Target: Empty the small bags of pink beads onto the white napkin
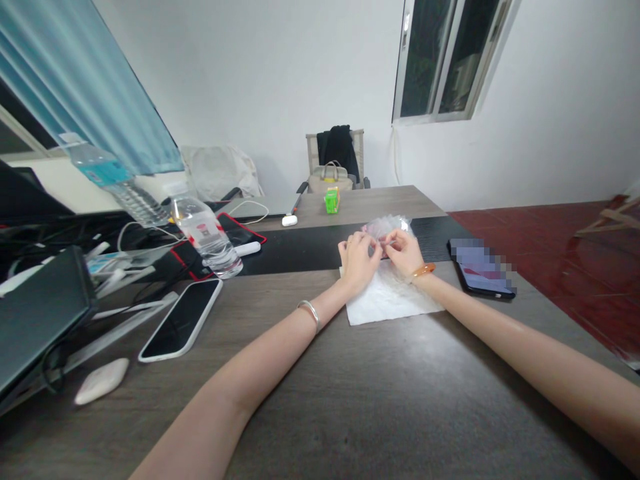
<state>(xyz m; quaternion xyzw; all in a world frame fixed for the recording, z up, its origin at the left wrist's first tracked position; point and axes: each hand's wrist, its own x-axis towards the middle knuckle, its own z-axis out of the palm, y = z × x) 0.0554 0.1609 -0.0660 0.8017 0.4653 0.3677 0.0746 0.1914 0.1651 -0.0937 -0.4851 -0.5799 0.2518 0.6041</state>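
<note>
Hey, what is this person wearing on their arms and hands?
Both forearms are bare, no sleeves in view. The left hand has a thin silver bangle on its wrist; the right hand has an orange bangle. No gloves; rings too small to tell.

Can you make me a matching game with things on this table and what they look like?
Things:
1. small box
2. water bottle
3. white-edged phone
4. paper tissue

Looks:
A. white, spread out flat
B. green
C. dark screen facing up
D. clear, with a red label

Pairs: 1-B, 2-D, 3-C, 4-A.
</note>
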